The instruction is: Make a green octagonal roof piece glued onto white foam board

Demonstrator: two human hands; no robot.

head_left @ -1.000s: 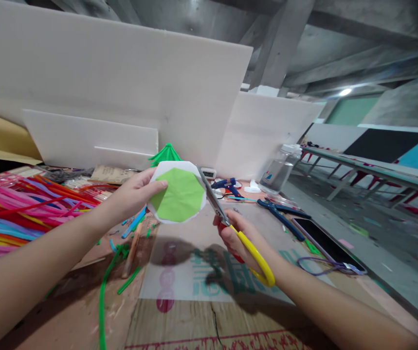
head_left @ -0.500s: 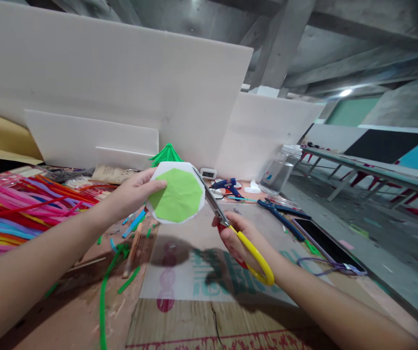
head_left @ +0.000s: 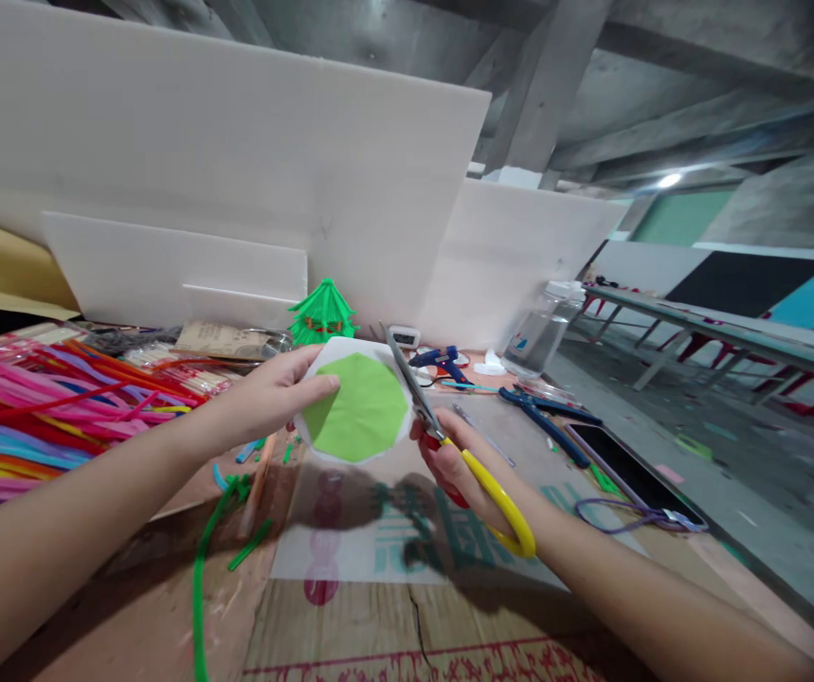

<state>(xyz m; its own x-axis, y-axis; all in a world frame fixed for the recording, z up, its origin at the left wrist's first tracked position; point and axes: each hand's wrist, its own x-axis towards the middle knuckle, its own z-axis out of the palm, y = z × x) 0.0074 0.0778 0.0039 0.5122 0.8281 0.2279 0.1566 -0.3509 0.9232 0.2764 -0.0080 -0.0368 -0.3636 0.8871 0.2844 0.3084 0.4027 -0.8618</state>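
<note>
Between thumb and fingers, my left hand (head_left: 298, 386) pinches the left edge of a white card piece with a light green octagon (head_left: 356, 407) of paper on its face. My right hand (head_left: 463, 464) is wrapped round the handles of yellow and red scissors (head_left: 490, 493). The scissor blades point up and to the left, lying along the right edge of the card. Behind the card stands a small green roof-shaped model (head_left: 322, 313), its lower part partly hidden.
Bundles of coloured pipe cleaners (head_left: 58, 407) lie at left. Rightward are a blue glue gun (head_left: 442, 358), dark blue pliers (head_left: 549, 426), a phone (head_left: 638, 474) and a clear plastic bottle (head_left: 541, 332). White boards (head_left: 236, 161) stand behind. A green pipe cleaner (head_left: 200, 578) lies in front.
My left hand and the card have moved down and slightly right, uncovering more of the green model. The scissors stay in my right hand, blades still at the card's right edge.
</note>
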